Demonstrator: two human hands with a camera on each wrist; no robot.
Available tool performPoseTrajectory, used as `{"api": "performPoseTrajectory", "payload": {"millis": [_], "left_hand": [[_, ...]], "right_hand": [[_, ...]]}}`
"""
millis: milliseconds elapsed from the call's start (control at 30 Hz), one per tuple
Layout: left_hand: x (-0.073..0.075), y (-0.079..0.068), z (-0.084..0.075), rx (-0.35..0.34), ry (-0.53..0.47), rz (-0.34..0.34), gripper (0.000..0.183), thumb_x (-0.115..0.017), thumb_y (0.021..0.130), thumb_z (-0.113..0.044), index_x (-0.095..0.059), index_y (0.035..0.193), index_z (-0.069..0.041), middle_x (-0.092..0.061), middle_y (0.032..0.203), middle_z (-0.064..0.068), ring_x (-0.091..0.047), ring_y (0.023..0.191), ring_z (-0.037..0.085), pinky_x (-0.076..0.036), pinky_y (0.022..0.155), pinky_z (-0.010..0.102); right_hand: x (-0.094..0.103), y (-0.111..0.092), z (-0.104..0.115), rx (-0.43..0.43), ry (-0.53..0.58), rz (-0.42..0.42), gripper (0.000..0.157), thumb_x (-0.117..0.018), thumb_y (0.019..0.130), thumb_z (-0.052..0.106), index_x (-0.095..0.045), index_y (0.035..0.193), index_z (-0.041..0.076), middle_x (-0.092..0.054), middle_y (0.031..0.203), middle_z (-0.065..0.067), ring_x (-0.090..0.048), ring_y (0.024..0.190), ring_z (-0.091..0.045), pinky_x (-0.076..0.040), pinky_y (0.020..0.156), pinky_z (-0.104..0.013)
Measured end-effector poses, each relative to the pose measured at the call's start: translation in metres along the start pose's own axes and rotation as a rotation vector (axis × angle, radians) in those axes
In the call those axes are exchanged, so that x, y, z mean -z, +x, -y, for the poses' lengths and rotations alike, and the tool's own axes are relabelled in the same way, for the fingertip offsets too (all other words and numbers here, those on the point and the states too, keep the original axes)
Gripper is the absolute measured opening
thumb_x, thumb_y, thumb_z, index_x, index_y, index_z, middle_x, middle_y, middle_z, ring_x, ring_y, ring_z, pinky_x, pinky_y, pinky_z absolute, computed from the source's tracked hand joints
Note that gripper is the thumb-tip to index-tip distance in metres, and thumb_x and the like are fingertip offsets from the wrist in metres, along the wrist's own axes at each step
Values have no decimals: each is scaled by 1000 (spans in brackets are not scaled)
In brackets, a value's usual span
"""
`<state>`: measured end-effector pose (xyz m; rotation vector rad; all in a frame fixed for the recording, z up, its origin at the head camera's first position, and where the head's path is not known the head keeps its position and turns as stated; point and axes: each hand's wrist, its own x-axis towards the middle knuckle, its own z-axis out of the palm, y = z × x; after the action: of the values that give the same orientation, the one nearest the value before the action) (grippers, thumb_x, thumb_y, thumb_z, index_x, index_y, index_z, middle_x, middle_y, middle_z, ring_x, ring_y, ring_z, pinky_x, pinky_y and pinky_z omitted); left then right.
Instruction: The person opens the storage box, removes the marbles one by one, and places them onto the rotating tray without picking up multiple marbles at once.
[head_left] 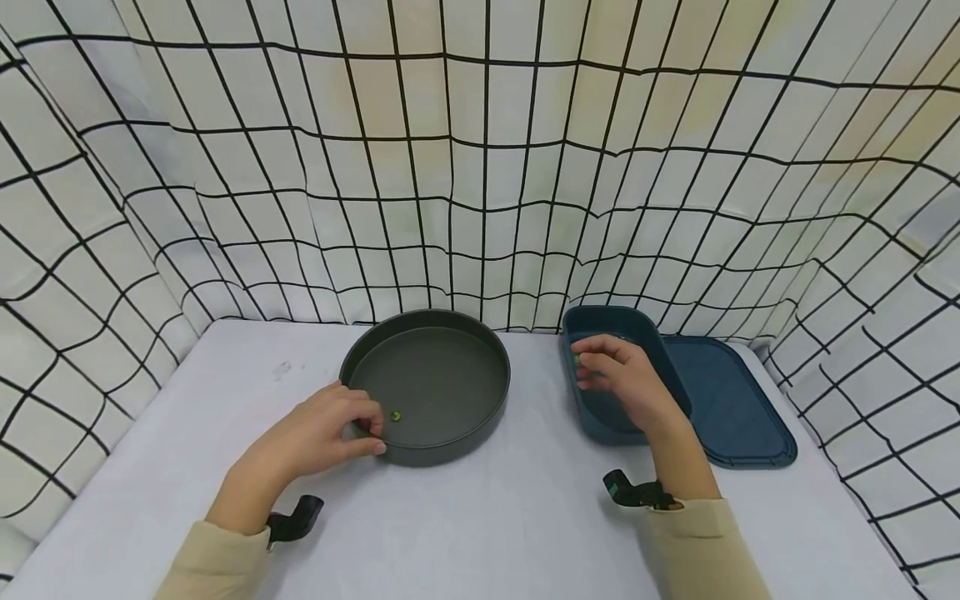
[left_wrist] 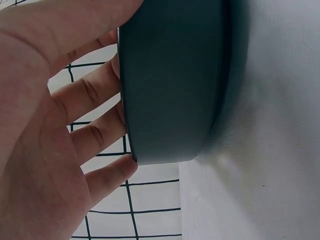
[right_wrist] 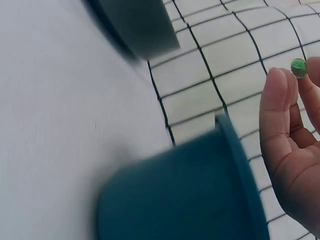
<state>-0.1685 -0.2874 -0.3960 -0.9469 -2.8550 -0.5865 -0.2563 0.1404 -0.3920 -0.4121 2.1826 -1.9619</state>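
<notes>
The surface (head_left: 517,517) is white and backed by a white curtain (head_left: 525,192) with black grid lines. A dark round pan (head_left: 438,379) stands left of a blue rectangular container (head_left: 592,427); the two are apart. A flat blue lid (head_left: 738,400) lies just beside the container's right side. The container's left wall and the pan's raised rim stand between the two green marbles. The right forearm and hand hide part of the container's interior; its contents cannot be fully determined.

The right hand (head_left: 618,379) is above the container, pinching one green marble (right_wrist: 299,68) between its fingertips, over the container's left side. The left hand (head_left: 322,429) grips the pan's near-left rim, fingers over the edge. The second green marble (head_left: 396,416) lies on the pan floor, just beside the left hand's fingers and apart from them.
</notes>
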Motion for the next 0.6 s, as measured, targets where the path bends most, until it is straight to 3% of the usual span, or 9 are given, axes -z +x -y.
{"api": "performPoseTrajectory", "payload": {"millis": [233,500,600], "left_hand": [[1,1,0,-1,13,-7,23,-85,80,-30,-62,80,-33,-55,79,-21,-55,78,8,-42,78,33],[2,0,-1,16,3,7,22,-84,80,-31,-62,80,-33,-55,79,-21,-55,79,9,-42,77,33],[1,-1,0,17,3,-1,23,-84,80,-31,-62,80,-34,-55,79,-20,-55,79,9,-42,78,33]], "right_hand": [[-23,10,16,24,119,8,15,-56,101,12,-65,111,6,-59,104,-6,-61,87,-17,-58,81,-31],[-55,25,34,84,370,40,16,-53,101,9,-67,107,10,-62,95,-4,-61,82,-16,-57,79,-30],[-64,28,35,66,406,49,16,-53,100,8,-68,104,11,-63,93,-4,-61,81,-16,-57,78,-29]]}}
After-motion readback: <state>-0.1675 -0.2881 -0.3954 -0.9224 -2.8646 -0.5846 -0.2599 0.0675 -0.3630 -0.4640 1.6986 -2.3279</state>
